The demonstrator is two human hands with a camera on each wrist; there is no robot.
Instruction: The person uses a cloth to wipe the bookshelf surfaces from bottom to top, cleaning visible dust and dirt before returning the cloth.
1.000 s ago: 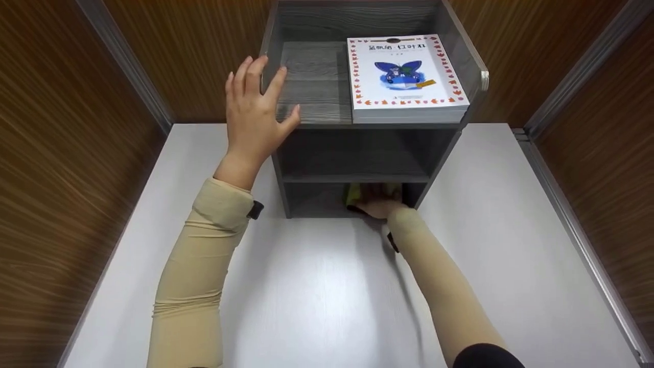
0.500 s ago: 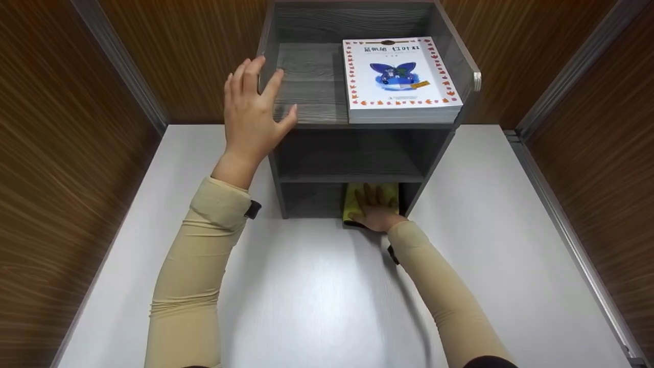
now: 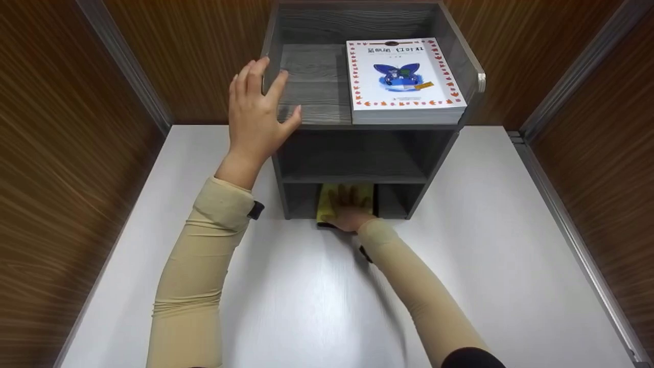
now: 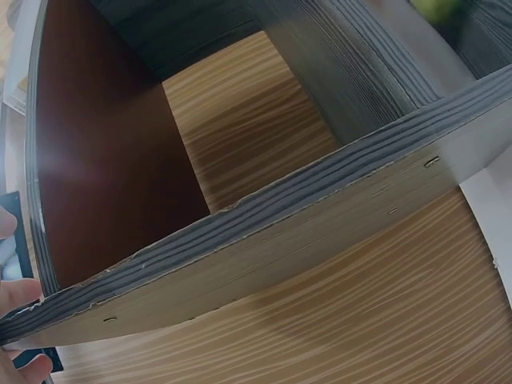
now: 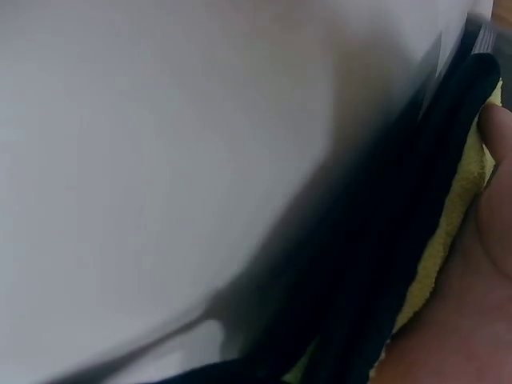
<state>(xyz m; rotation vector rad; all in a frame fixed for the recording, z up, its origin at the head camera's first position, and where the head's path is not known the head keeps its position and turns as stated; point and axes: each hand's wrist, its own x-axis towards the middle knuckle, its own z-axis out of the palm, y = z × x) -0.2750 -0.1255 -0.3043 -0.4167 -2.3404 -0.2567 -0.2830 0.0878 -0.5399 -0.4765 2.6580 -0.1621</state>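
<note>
A grey wood-grain shelf unit [image 3: 352,180] stands upright on the white table. My left hand [image 3: 255,120] holds the top of its left side panel [image 4: 264,216], with fingers on both faces of the board in the left wrist view. In the bottom compartment lies a folded yellow cloth [image 3: 324,204] with a dark edge. My right hand [image 3: 350,212] presses flat on it, fingers spread and pointing inward. The right wrist view shows the cloth [image 5: 432,252] under that hand [image 5: 456,336], its dark edge thick and blurred.
A stack of white books [image 3: 406,76], a butterfly on the top cover, lies at the right of the upper shelf. Wood-grain walls [image 3: 61,153] enclose the white table [image 3: 306,306] on the left, right and back.
My right hand has slid the cloth out toward the front of the bottom compartment, then to the left. The left hand stays on the side panel.
</note>
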